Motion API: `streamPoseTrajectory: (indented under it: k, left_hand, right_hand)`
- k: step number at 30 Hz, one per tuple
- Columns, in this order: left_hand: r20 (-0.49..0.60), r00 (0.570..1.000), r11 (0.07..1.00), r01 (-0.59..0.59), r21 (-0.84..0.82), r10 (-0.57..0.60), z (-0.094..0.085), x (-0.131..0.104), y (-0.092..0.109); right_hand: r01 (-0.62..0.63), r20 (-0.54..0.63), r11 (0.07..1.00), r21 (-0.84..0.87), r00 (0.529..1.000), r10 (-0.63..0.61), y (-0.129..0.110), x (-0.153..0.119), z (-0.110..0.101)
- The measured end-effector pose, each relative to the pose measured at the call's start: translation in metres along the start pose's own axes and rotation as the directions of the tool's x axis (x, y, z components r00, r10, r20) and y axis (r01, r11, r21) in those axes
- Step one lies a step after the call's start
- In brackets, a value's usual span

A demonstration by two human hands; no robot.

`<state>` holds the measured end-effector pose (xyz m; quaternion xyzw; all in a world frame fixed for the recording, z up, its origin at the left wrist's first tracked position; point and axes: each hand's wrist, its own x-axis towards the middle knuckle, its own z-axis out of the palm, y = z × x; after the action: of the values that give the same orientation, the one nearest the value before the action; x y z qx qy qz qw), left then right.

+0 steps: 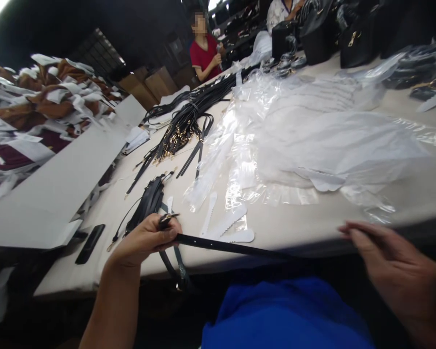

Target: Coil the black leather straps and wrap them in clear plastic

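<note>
My left hand [148, 238] is closed around a black strap [218, 245] close to its metal-fitted end, which sticks up above the fingers. The strap has small punched holes and runs rightward along the table's front edge, fading into the dark there. Off to the right, my right hand [396, 266] has thumb and fingers pressed together; whether anything thin is between them I cannot make out. Beyond my left hand lies a bundle of black straps [150, 201]. White serrated-edged pieces [230, 223] rest on the table just past the held strap.
A large pile of black straps with gold clasps [181, 131] lies farther back. Clear plastic bags [312, 135] cover the middle and right. Black handbags [359, 43] stand at the back right. At left are a white board [65, 179] and a black phone-like object [90, 244]. A person in red [204, 55] stands behind.
</note>
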<state>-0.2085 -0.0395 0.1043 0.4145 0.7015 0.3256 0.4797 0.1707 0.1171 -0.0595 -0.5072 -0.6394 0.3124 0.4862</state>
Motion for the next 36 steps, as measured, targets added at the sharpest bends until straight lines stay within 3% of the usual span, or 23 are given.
streamPoseTrajectory:
  k: [1, 2, 3, 4, 6, 7, 8, 9, 10, 11, 13, 15, 16, 17, 19, 23, 26, 29, 31, 36]
  left_hand:
    - [0.06, 0.998, 1.0, 0.001, 0.014, -0.001, 0.009, 0.004, 0.004]
    - [0.123, 0.992, 1.0, -0.001, 0.023, -0.002, 0.018, 0.008, 0.009]
    - [0.183, 0.983, 1.0, -0.004, 0.026, -0.001, 0.028, 0.012, 0.013]
    - [0.23, 0.973, 0.999, -0.009, 0.03, 0.002, 0.037, 0.017, 0.017]
    - [0.268, 0.963, 0.997, -0.033, 0.067, 0.014, 0.051, 0.025, 0.021]
    - [0.244, 0.969, 0.994, -0.057, 0.094, 0.033, 0.055, 0.029, 0.022]
    - [0.19, 0.98, 0.988, -0.088, 0.131, 0.062, 0.056, 0.032, 0.021]
    - [0.109, 0.988, 0.978, -0.123, 0.171, 0.105, 0.054, 0.034, 0.019]
    - [0.01, 0.988, 0.966, -0.153, 0.21, 0.154, 0.051, 0.036, 0.016]
    - [-0.096, 0.975, 0.955, -0.175, 0.239, 0.202, 0.045, 0.038, 0.011]
    - [-0.264, 0.928, 0.943, -0.187, 0.276, 0.261, 0.033, 0.042, 0.001]
    - [-0.334, 0.894, 0.936, -0.206, 0.286, 0.299, 0.024, 0.049, -0.008]
    - [-0.341, 0.883, 0.929, -0.224, 0.296, 0.322, 0.021, 0.054, -0.01]
    - [-0.34, 0.871, 0.914, -0.246, 0.324, 0.355, 0.021, 0.06, -0.012]
    - [-0.327, 0.833, 0.857, -0.294, 0.423, 0.447, 0.026, 0.073, -0.011]
    - [-0.267, 0.73, 0.703, -0.386, 0.598, 0.629, 0.047, 0.091, -0.003]
    - [-0.237, 0.71, 0.648, -0.388, 0.655, 0.664, 0.061, 0.089, -0.004]
    - [-0.269, 0.696, 0.664, -0.388, 0.639, 0.665, 0.066, 0.077, -0.01]
    - [-0.291, 0.721, 0.727, -0.411, 0.55, 0.629, 0.066, 0.066, -0.013]
    - [-0.27, 0.898, 0.933, -0.304, 0.19, 0.348, 0.067, 0.04, -0.019]
  right_hand:
    - [0.09, 0.184, 0.991, 0.102, 0.977, -0.108, -0.023, 0.001, 0.015]
    - [0.127, 0.345, 0.962, 0.242, 0.915, -0.208, -0.046, 0.001, 0.031]
    - [0.071, 0.501, 0.935, 0.347, 0.829, -0.249, -0.068, -0.001, 0.045]
    - [-0.013, 0.645, 0.907, 0.422, 0.707, -0.29, -0.088, -0.003, 0.059]
    - [-0.277, 0.866, 0.848, 0.451, 0.363, -0.342, -0.113, -0.008, 0.079]
    - [-0.395, 0.916, 0.827, 0.399, 0.2, -0.347, -0.118, -0.009, 0.085]
    - [-0.477, 0.938, 0.813, 0.332, 0.081, -0.336, -0.118, -0.009, 0.089]
    - [-0.526, 0.95, 0.806, 0.272, 0.016, -0.311, -0.114, -0.007, 0.089]
    - [-0.55, 0.962, 0.802, 0.234, 0.009, -0.274, -0.106, -0.003, 0.087]
    - [-0.561, 0.972, 0.798, 0.22, 0.059, -0.227, -0.097, 0.003, 0.082]
    - [-0.6, 0.956, 0.756, 0.261, 0.27, -0.115, -0.078, 0.02, 0.072]
    - [-0.645, 0.871, 0.68, 0.348, 0.491, 0.02, -0.067, 0.04, 0.065]
    - [-0.653, 0.824, 0.649, 0.39, 0.563, 0.071, -0.065, 0.049, 0.064]
    - [-0.657, 0.795, 0.627, 0.418, 0.599, 0.097, -0.067, 0.057, 0.065]
    - [-0.663, 0.803, 0.612, 0.431, 0.591, 0.075, -0.08, 0.066, 0.073]
    - [-0.658, 0.865, 0.617, 0.431, 0.496, -0.075, -0.116, 0.067, 0.104]
    - [-0.629, 0.87, 0.636, 0.448, 0.471, -0.147, -0.133, 0.06, 0.124]
    - [-0.628, 0.867, 0.633, 0.453, 0.477, -0.147, -0.136, 0.054, 0.13]
    - [-0.643, 0.857, 0.608, 0.465, 0.5, -0.127, -0.134, 0.05, 0.128]
    - [-0.661, 0.861, 0.59, 0.464, 0.493, -0.125, -0.13, 0.043, 0.117]
